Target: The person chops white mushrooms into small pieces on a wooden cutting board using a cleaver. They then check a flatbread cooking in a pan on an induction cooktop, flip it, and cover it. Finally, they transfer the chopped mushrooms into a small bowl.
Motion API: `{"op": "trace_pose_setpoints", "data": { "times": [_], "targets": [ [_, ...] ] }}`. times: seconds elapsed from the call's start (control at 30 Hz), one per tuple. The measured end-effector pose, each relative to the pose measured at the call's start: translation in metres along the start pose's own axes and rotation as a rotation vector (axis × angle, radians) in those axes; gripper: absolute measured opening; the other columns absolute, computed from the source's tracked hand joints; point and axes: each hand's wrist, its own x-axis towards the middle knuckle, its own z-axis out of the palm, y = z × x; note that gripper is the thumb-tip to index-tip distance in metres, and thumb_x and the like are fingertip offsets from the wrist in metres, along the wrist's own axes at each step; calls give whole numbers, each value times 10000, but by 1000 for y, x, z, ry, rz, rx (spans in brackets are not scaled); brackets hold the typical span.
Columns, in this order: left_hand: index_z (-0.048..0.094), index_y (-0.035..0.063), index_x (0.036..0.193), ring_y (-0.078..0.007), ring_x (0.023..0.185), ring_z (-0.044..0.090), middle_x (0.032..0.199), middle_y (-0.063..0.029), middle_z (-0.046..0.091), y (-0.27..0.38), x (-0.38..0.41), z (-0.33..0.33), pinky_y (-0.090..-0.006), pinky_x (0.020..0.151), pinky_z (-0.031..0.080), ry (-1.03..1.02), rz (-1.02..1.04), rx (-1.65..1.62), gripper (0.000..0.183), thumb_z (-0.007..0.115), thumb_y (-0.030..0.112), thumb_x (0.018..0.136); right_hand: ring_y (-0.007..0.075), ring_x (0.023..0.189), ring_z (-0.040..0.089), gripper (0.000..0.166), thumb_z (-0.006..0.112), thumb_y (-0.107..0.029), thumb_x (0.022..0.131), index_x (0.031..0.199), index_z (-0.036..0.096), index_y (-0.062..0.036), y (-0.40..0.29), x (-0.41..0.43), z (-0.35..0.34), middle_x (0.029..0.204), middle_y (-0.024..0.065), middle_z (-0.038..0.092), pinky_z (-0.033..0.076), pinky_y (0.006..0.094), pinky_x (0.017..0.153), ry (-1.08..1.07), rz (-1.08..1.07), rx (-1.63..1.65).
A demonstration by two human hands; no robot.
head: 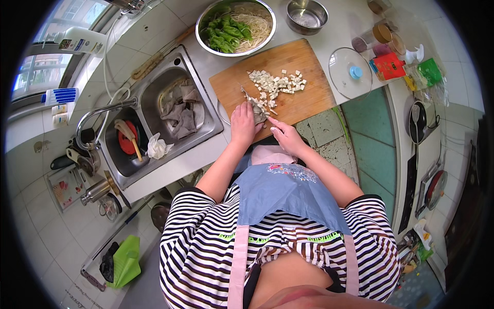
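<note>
On the wooden cutting board (312,90) lies a spread of small white cubes, which look like tofu (276,83). A kitchen knife (257,110), its blade greyish and partly hidden, stands at the near edge of these pieces. My right hand (287,136) is closed at the knife's near end; the handle is hidden in it. My left hand (244,123) rests over the board beside the blade, fingers together and thumb near the blade. Whatever lies beneath its fingers cannot be made out.
A steel bowl (198,36) of green peppers and bean sprouts and a small steel pot (307,17) stand beyond the board. A glass lid (341,73) overhangs the counter edge at right. Left is a double sink (214,116) with grey cloths (185,121).
</note>
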Motion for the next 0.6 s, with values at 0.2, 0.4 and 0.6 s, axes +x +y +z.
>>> {"op": "trace_pose_setpoints", "data": {
  "times": [0.2, 0.4, 0.6],
  "targets": [
    [398, -55, 1324, -323, 1200, 452, 1281, -169, 479, 0, 1, -3, -403, 1029, 362, 0, -1, -16, 891, 812, 325, 633, 72, 665, 530, 412, 480, -148, 979, 1382, 460, -69, -1, -2, -11, 775, 15, 577, 438, 207, 601, -103, 160, 268],
    [364, -74, 1344, -327, 1195, 453, 1276, -185, 473, 0, -2, -2, -396, 1030, 367, 2, -50, -18, 941, 815, 343, 631, 55, 672, 514, 413, 483, -140, 978, 1382, 458, -59, -28, -21, -11, 782, 6, 570, 432, 198, 603, -104, 84, 314],
    [398, -81, 1314, -329, 1188, 453, 1256, -179, 479, 3, 0, -3, -393, 1023, 375, -26, -66, 14, 914, 810, 363, 629, 186, 1193, 525, 413, 502, -151, 960, 1349, 477, -14, -28, -19, -1, 1311, 162, 557, 385, 290, 1005, -40, 52, 90]
  ]
}}
